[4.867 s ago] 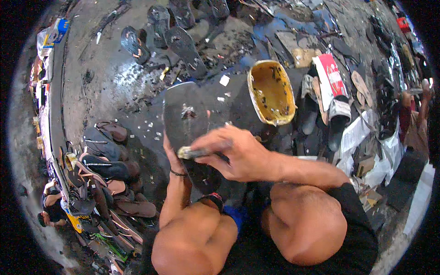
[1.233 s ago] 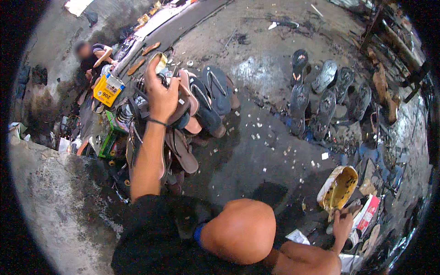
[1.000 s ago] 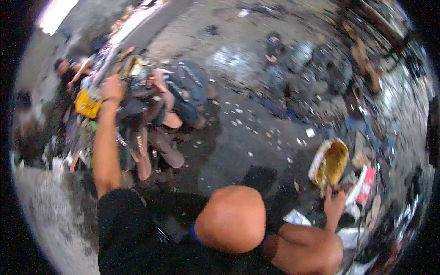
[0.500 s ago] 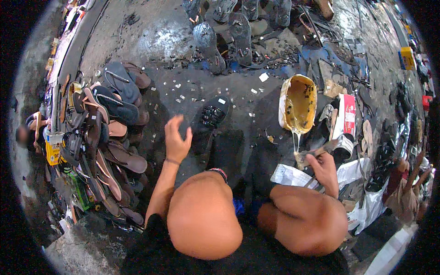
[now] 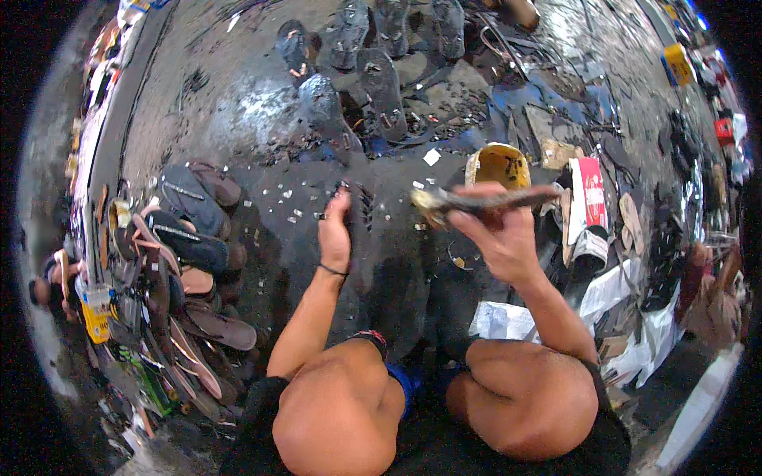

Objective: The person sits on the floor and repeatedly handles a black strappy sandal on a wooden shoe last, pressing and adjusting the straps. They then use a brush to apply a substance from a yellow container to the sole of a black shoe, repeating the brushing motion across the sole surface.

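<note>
Glue coats the pale end of a brush [image 5: 427,208] whose flat dark handle runs through my right hand [image 5: 504,238]; the fingers are closed around it. The brush end points left, toward the black sandal [image 5: 366,208] with woven straps. My left hand [image 5: 336,234], a dark band at its wrist, is closed at the sandal's left edge and appears to grip it; blur and dark colours hide the exact hold. Beyond my right hand stands a yellowish glue container [image 5: 498,164], partly hidden by that hand.
Sandals [image 5: 194,238] lie piled at the left. Several dark soles [image 5: 381,91] are spread at the far side among scraps. A red and white box [image 5: 587,194], pale insoles [image 5: 631,222] and paper [image 5: 502,320] lie at the right. My bent knees [image 5: 337,412] frame the near side.
My right hand has lifted the brush from beside the container and carried it left toward the sandal. My left hand has closed at the sandal. The view has shifted, with surroundings appearing lower.
</note>
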The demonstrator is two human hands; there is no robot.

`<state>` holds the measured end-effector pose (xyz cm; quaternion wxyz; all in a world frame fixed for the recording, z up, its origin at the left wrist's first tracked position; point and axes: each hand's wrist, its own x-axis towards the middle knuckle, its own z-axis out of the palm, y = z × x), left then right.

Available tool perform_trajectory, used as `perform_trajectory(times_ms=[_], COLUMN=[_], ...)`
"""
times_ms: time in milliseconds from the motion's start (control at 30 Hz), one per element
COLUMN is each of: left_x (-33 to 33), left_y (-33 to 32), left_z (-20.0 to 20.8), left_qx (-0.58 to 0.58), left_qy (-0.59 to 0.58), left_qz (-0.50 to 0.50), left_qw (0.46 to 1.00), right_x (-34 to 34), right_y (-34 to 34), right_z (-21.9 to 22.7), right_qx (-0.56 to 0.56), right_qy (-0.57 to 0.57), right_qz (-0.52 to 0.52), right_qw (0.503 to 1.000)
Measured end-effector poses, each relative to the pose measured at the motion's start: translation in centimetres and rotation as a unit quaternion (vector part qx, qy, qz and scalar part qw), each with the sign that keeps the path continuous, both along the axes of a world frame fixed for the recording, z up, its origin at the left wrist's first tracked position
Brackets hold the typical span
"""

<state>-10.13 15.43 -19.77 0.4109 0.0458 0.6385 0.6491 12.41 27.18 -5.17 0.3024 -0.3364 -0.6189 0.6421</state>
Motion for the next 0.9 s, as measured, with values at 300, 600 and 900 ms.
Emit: perform_trajectory(times_ms=[300, 600, 900], left_x=[1.1, 0.7, 1.8], left_y=[1.7, 0.5, -0.5], left_z=[7.2, 7.0, 8.3], left_qx=[0.238, 0.295, 0.172], left_qy=[-0.397, -0.389, -0.212], left_qz=[-0.106, -0.146, -0.125], left_qw=[0.880, 0.860, 0.954], right_x=[-6.0, -4.5, -5.4], right_y=[0.2, 1.7, 7.9], right_z=[0.1, -0.5, -1.6], right_qx=[0.332, 0.309, 0.184], right_qy=[0.032, -0.025, 0.004], right_qz=[0.090, -0.057, -0.125], right_qw=[0.938, 0.949, 0.975])
